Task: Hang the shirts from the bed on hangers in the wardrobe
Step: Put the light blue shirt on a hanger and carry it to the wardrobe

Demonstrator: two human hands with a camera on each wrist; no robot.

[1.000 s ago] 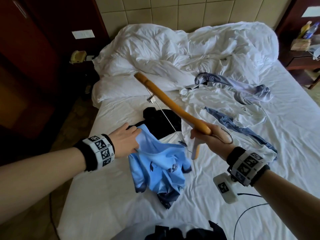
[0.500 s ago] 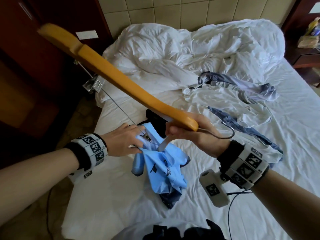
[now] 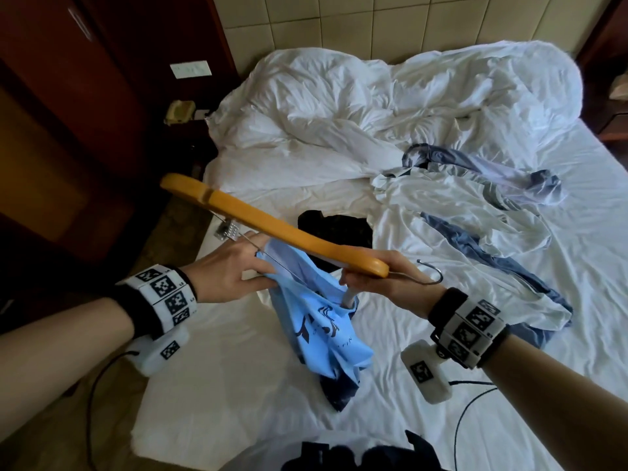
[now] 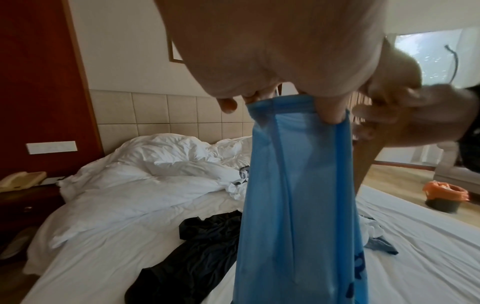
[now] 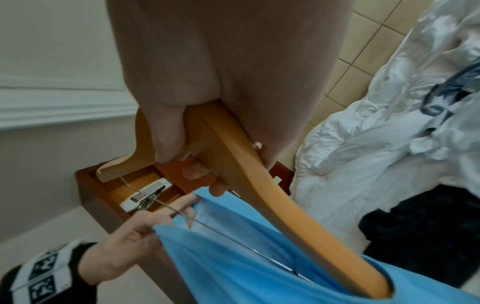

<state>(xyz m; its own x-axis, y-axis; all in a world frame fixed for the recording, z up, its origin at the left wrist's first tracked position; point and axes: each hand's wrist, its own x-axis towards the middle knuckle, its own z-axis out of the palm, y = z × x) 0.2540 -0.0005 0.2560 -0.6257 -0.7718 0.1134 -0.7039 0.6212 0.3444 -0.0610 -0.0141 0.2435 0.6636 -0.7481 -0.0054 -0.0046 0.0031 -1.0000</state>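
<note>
Over the bed (image 3: 509,385) with its rumpled duvet (image 3: 373,107), your blue shirt (image 3: 326,321) hangs; your left hand (image 3: 231,270) pinches its opening, your right hand (image 3: 390,280) grips the wooden hanger (image 3: 272,229), one arm of it inside the shirt

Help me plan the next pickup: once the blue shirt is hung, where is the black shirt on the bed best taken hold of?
Probably the black shirt is best pinched at its upper bunched end, the end nearer the white duvet. It lies crumpled on the sheet with folds standing up there. Come from above on the bed's left side, where no other garment covers it. Its collar cannot be made out.
</note>
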